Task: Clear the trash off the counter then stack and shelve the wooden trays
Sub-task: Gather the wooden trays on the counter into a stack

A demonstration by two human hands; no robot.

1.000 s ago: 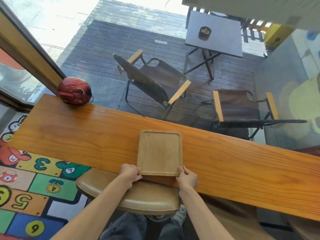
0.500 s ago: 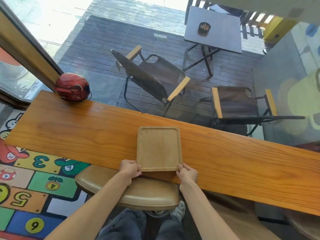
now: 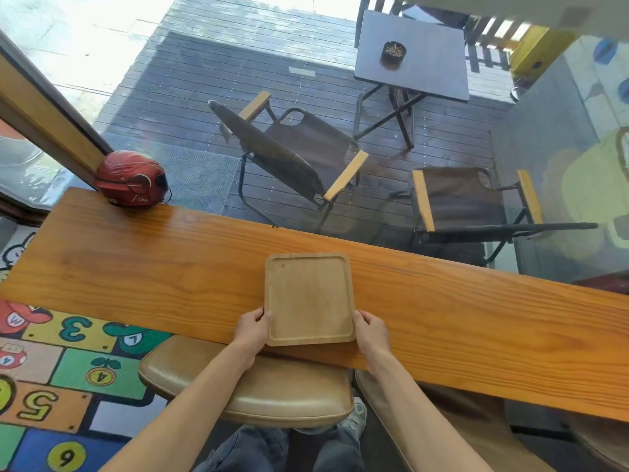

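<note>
Two hands hold one tray [image 3: 309, 298] at the near edge of the counter [image 3: 170, 267]. Your left hand [image 3: 252, 330] grips the tray's near left corner, thumb on the rim and fingers curled under the side. Your right hand [image 3: 371, 332] does the same at the near right corner, thumb along the rim, the other fingers hidden beneath. Both grips are narrow, closed on the tray's edge.

You see the tray lying roughly midway along the counter, its long side running away from you and its near end just at the counter's front edge. Whether that end is touching the wood or raised a little, you cannot tell. The tray is bare inside, with a shallow raised rim and rounded corners.

At the far left corner of the counter sits a red helmet [image 3: 131, 178], well apart from the tray. The wood between them is bare.

Below the counter's near edge, right under your forearms, is a tan stool [image 3: 272, 393]. Your jeans and one shoe [image 3: 354, 415] show past it. To your left the floor carries a bright rug [image 3: 58, 373] with numbered squares.

Beyond the counter's far edge, through glass, you look down on a dark deck with two folding chairs [image 3: 292, 155] and a small table [image 3: 413, 59] bearing an ashtray [image 3: 393, 51].
</note>
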